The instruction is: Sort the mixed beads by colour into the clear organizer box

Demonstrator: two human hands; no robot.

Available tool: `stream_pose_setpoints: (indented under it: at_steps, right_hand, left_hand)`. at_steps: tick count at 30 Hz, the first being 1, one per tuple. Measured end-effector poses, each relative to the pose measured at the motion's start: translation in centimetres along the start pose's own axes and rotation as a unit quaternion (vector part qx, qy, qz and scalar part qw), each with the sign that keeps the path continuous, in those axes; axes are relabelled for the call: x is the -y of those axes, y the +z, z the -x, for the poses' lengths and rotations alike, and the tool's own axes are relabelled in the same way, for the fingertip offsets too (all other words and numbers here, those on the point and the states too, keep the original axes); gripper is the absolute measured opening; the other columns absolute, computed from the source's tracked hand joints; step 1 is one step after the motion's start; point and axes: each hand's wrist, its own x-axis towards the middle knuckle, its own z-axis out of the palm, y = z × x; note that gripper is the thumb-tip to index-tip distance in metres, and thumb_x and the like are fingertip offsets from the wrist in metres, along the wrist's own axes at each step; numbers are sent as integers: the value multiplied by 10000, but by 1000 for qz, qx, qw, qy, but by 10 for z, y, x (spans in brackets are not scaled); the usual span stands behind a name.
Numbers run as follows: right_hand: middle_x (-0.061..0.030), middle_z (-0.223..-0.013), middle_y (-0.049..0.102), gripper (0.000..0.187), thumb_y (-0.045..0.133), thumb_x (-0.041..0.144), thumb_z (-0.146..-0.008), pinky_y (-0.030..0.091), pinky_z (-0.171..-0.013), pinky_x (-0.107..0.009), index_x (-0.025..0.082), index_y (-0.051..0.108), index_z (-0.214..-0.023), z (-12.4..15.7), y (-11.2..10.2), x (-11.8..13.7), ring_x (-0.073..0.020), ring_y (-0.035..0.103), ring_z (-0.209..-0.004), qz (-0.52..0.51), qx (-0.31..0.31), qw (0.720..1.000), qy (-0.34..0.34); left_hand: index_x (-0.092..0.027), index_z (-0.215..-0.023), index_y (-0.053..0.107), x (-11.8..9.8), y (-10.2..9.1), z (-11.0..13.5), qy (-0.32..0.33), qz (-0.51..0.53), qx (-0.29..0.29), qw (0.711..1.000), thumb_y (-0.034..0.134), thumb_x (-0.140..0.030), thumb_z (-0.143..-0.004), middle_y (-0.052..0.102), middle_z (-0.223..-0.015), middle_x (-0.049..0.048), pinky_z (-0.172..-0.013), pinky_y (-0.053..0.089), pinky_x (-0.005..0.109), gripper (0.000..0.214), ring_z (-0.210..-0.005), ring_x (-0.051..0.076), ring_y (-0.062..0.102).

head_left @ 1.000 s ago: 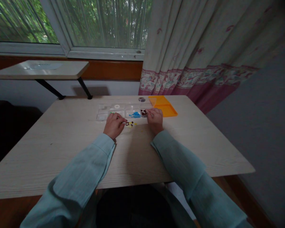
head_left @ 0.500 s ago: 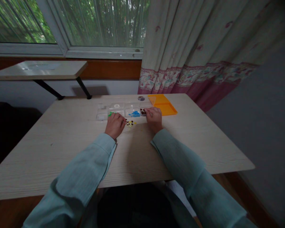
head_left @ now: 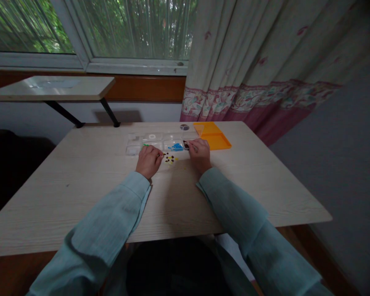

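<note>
several small dark and yellow pieces (head_left: pixel 172 159) lie loose on the pale table (head_left: pixel 95 209), just in front of a clear box (head_left: pixel 133 151) with compartments. the left hand (head_left: pixel 148 160) is beside them, thumb and forefinger close together; whether they pinch a piece, i cannot tell. the right hand (head_left: pixel 200 155) bends over the box's right end, fingers bunched at a compartment of dark pieces (head_left: pixel 186 144); whether it grips one is too small to tell. next to that compartment are blue pieces (head_left: pixel 175 146), and a few green pieces (head_left: pixel 145 144) show behind the left hand.

everything is tiny, so a slack pinch could drop a piece and let it roll off. a sideways sweep of the left hand could scatter the loose ones. if the right fingers lean on the rim, the box, which looks light, could tip or slide and mix the colours.

just past the right hand lies an orange tray (head_left: pixel 218 142). farther back hang a floral curtain (head_left: pixel 216 61) and, to its left, a window (head_left: pixel 135 28).
</note>
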Motion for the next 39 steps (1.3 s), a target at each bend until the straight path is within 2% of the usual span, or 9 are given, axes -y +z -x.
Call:
stream_pose_setpoints:
  at_steps: [5, 19, 25, 29, 33, 39]
  right_hand:
    - [-75, -908, 677, 292, 478, 340, -929, 392, -851, -367, 210, 735, -977, 0, 2, 3, -213, 541, -906, 6, 20, 1000, 3]
    - [-67, -894, 694, 267, 508, 323, -916, 403, -854, -358, 199, 742, -949, 1, 4, 1, -204, 560, -887, -16, 4, 1000, -8]
    - [-64, -884, 693, 253, 521, 312, -906, 405, -846, -349, 195, 743, -944, 1, 3, 3, -201, 562, -877, -16, 6, 1000, -6]
    - [-63, -891, 693, 262, 509, 322, -915, 408, -848, -352, 202, 740, -945, 1, 2, 3, -202, 565, -885, -14, 4, 1000, -9]
    - [-61, -895, 695, 263, 512, 325, -917, 409, -850, -346, 198, 739, -951, 1, 2, 3, -198, 567, -886, -15, 4, 1000, -15]
    - [-63, -902, 694, 275, 500, 338, -922, 403, -862, -351, 203, 737, -962, 1, 5, 3, -200, 556, -893, -21, 12, 1000, -5]
  left_hand:
    - [-252, -1059, 676, -8, 4, -5, 23, -19, 7, 1000, 536, -291, -888, 552, -977, 92, -868, 366, 425, 224, -973, 267, 453]
    - [-204, -922, 664, -10, 4, -6, 12, -45, 24, 999, 572, -328, -873, 570, -949, 95, -859, 373, 424, 162, -970, 272, 455]
    - [-189, -882, 661, -9, 5, -6, 5, -27, 11, 1000, 505, -297, -905, 568, -924, 95, -866, 373, 422, 191, -938, 258, 458]
    - [-187, -911, 667, -7, 4, -6, 6, -15, 0, 1000, 484, -287, -912, 563, -915, 91, -876, 373, 420, 209, -934, 253, 456]
    - [-219, -991, 673, -6, 4, -4, 34, -10, 25, 999, 553, -311, -881, 559, -957, 85, -865, 370, 417, 187, -956, 255, 458]
    - [-234, -934, 680, -7, 4, -4, 35, -20, 30, 999, 587, -340, -866, 557, -972, 81, -869, 363, 418, 157, -976, 258, 450]
